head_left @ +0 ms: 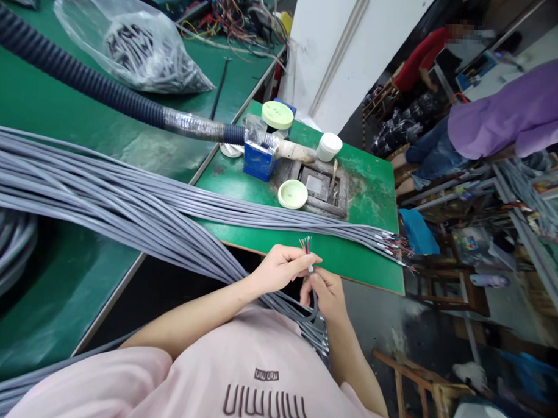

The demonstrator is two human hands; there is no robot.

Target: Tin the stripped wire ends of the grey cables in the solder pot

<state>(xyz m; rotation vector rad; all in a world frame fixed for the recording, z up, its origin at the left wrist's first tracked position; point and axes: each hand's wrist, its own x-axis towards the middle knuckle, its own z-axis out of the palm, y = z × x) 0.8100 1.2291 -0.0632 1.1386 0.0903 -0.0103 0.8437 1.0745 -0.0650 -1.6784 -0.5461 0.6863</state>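
Between my two hands, in front of my chest, stands the end of a grey cable (315, 303) with thin coloured wires (307, 243) fanning upward from it. My left hand (286, 267) is closed, its thumb and fingers pinching at the base of the wires. Just below, my right hand (327, 293) is wrapped round the grey jacket near a small white piece (310, 268). Over my lap lies a bundle of similar cables (213, 258) with white-tipped ends. Another bundle (270, 210) runs across the green bench, its stripped ends at the right.
A soldering pot (316, 185) sits on the bench beside a pale green lid (293, 194), a white tub (329, 147) and a blue box (257, 159). A black corrugated hose (104, 93) reaches over them. A person in purple (511, 113) is at right, near wooden stools (459, 288).
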